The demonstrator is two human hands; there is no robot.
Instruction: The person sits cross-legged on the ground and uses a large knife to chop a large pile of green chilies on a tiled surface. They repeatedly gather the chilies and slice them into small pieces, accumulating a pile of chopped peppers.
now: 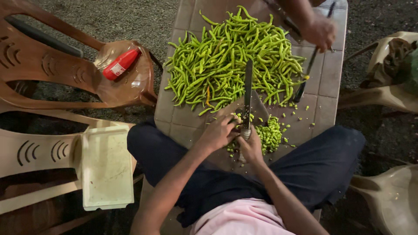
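Currently, from my remote view through the head camera, I record both of the person's hands working low on the brown tiled worktop (324, 93), which sits across their lap. The right hand (251, 148) is closed around the handle of a long dark-bladed kitchen knife (248, 93); that grip is fully wrapped, with no gap showing, and the blade runs straight away from it toward the far side. I judge this hold keeps the edge steady for chopping.

The left hand (219, 132) lies just beside the right grip, fingers curled down over something at the blade's base. I cannot tell whether it pinches chillies or merely presses them flat, as the fingers hide what lies beneath.

Directly right of the knife grip sits a small heap of chopped green chilli pieces (270, 135), with loose bits scattered beyond it. Ahead of both hands, past the blade tip, spreads a large pile of whole long green chillies (230, 61), placed within reach so stock feeds toward the knife.

At the far right corner another person's hand (320, 31) holds a second dark knife (307, 74), its tip touching the pile's edge.

Well left of the left hand, off the worktop, a red plastic squeeze bottle (121, 64) lies on a brown plastic chair (52, 69), and a white rectangular plastic tray (106, 167) rests on a cream plastic chair (35, 152).
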